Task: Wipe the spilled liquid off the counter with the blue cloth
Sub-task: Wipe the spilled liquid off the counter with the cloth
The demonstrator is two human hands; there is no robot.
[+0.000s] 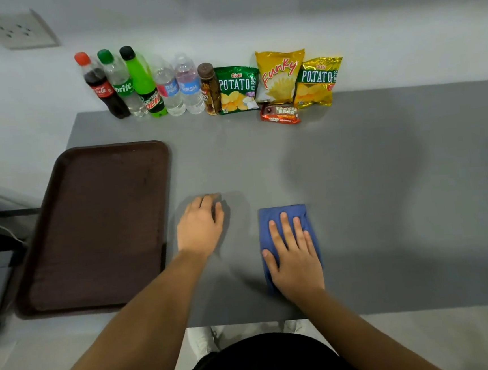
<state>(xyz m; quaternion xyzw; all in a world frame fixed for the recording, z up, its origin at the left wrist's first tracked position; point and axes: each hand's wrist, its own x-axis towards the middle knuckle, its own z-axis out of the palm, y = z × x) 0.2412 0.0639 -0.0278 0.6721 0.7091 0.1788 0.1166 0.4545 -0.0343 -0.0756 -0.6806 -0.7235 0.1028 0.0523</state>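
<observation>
A: Where is the cloth (288, 234)?

B: On the counter (386, 202), near its front edge, a little right of the middle. It is blue, folded into an upright rectangle, and lies flat.

A: And the right hand (295, 257)?

B: Flat on top of the cloth, palm down, fingers (284, 225) spread and pointing away from the person. It presses on the cloth and grips nothing; the cloth shows past the fingertips and along both sides of the hand.

A: The left hand (200, 227)?

B: On the bare counter left of the cloth, apart from it. Its fingers are curled under, loosely closed, and I see nothing held in it. It sits between the cloth and the tray (99, 227).

A: What tray?

B: A dark brown one at the left end of the counter, nothing on it.

A: Any spill visible?

B: I cannot tell; the grey top shows only soft shadows.

A: The back of the counter?

B: A row against the wall: bottles (145, 84) at left, then chip bags (280, 78), with a small red snack bar (280, 115) lying in front of the bags. All well apart from the hands.
</observation>
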